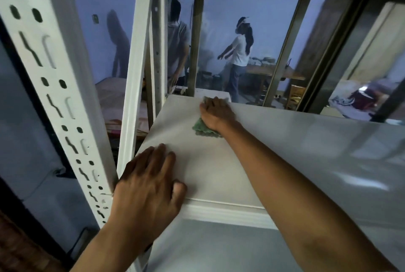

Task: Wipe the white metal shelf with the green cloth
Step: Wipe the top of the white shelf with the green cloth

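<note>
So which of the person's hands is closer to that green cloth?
Right. The right hand presses on the green cloth near the shelf's far edge; the left hand rests flat at the near front corner, apart from it.

A home: wooden table (274, 72) and shoes (346, 101) behind the window.

Beyond the rack you look through a glass partition (252, 37) with dull metal frames (198, 37) into a room with blue-violet walls (258, 4). Two people (240, 52) stand there. A wooden table (269, 71) sits far right of them, a wooden chair (297, 96) nearer. Far left you see a low wooden surface (111, 89). The light is dim and bluish.
</note>
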